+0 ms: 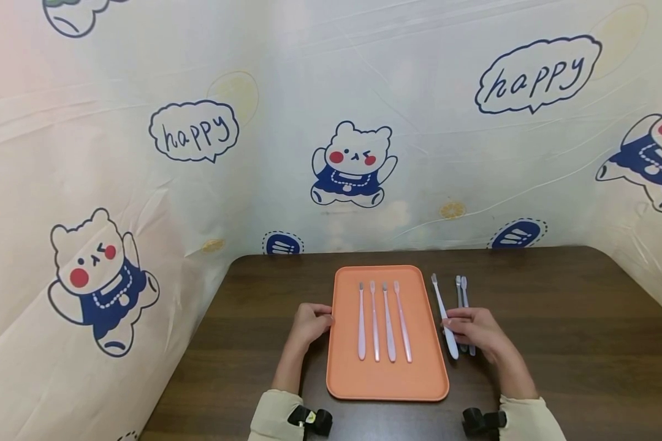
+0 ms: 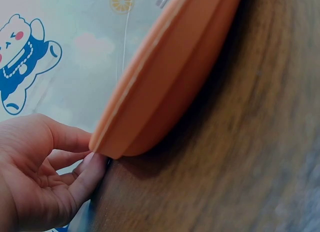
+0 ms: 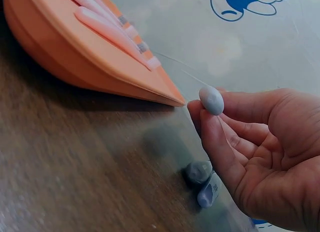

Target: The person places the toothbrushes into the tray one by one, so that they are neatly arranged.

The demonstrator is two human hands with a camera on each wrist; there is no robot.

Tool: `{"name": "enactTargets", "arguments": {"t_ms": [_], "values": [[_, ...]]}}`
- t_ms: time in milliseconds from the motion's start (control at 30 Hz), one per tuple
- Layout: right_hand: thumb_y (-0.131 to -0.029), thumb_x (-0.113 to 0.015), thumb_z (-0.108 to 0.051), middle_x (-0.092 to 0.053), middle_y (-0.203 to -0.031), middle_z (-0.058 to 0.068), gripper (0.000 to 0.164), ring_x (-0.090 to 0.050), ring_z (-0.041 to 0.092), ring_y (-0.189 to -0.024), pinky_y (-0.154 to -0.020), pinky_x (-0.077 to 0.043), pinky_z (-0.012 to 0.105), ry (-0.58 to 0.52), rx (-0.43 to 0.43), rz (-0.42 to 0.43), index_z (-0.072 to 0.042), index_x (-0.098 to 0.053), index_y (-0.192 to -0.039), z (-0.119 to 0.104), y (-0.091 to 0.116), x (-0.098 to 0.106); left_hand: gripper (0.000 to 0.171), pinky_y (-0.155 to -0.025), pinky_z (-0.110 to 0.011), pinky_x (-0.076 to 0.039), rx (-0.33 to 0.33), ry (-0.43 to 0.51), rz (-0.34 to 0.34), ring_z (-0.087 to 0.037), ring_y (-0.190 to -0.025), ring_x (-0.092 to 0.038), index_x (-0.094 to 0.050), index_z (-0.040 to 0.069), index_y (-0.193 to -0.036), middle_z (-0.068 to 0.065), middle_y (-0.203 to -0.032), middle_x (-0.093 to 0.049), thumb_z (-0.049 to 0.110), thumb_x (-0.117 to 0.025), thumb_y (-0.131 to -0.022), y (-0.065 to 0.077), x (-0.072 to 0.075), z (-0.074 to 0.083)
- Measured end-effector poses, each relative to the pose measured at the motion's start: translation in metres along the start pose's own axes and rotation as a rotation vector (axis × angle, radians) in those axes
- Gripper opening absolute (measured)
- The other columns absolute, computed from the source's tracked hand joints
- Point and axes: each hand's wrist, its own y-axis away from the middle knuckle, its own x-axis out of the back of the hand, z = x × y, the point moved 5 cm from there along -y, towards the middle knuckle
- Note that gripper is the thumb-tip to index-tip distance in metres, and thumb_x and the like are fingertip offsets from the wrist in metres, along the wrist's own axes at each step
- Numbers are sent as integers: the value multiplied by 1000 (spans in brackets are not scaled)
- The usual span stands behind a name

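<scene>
An orange tray lies on the table, bearing several pink-handled toothbrushes side by side, heads at the far end. My left hand grips the tray's left rim; in the left wrist view its thumb and forefinger meet at the edge. Just off the tray's right side, my right hand pinches a pale toothbrush by its handle. The right wrist view shows its rounded handle end between thumb and fingers, raised over the table. Two other toothbrushes lie beyond, partly hidden behind the right hand.
The dark wooden table extends on both sides of the tray. Behind and to the sides hangs a pale printed curtain with bears and lettering, meeting the table's back edge. Each wrist carries a black strapped camera.
</scene>
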Motion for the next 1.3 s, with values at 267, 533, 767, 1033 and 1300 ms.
{"name": "enactTargets", "arguments": {"t_ms": [267,533,767,1033,1300], "values": [[-99,-60,-9,-74,-114,22,41,-69,10,-91,-78,-62,28,-1,2,12,17,-56,-130,-2,-2,-6,28,-72,-29,-60,12,-3,5,-15,-79,-68,-73,-10,-110,-23,-104,-74,-1,-63,-85,-1,1,-1],[-99,-62,-11,-75,-113,22,44,-69,8,-86,-73,-60,24,-16,4,14,18,-55,-131,-3,-3,-13,28,-74,-31,-61,13,15,-1,-16,-81,-69,-72,-10,-110,-23,-105,-73,-1,-63,-85,-1,0,0],[-99,-63,-11,-74,-114,23,43,-69,9,-87,-74,-61,26,-13,-1,18,17,-57,-130,-3,-5,-17,28,-73,-31,-61,8,11,3,-15,-80,-68,-73,-10,-110,-23,-104,-74,-2,-64,-84,0,0,0],[-97,-64,-11,-74,-113,23,42,-70,11,-87,-75,-62,28,-7,-10,37,16,-59,-129,-7,-5,-22,29,-72,-30,-60,8,7,6,-15,-79,-67,-72,-11,-110,-24,-104,-74,-2,-63,-83,0,-1,1],[-97,-65,-10,-75,-111,24,41,-69,10,-85,-74,-61,28,-13,9,35,16,-59,-128,-9,-6,-27,29,-72,-30,-60,5,9,5,-15,-79,-68,-72,-10,-110,-24,-104,-74,-2,-63,-84,0,0,1]]}}
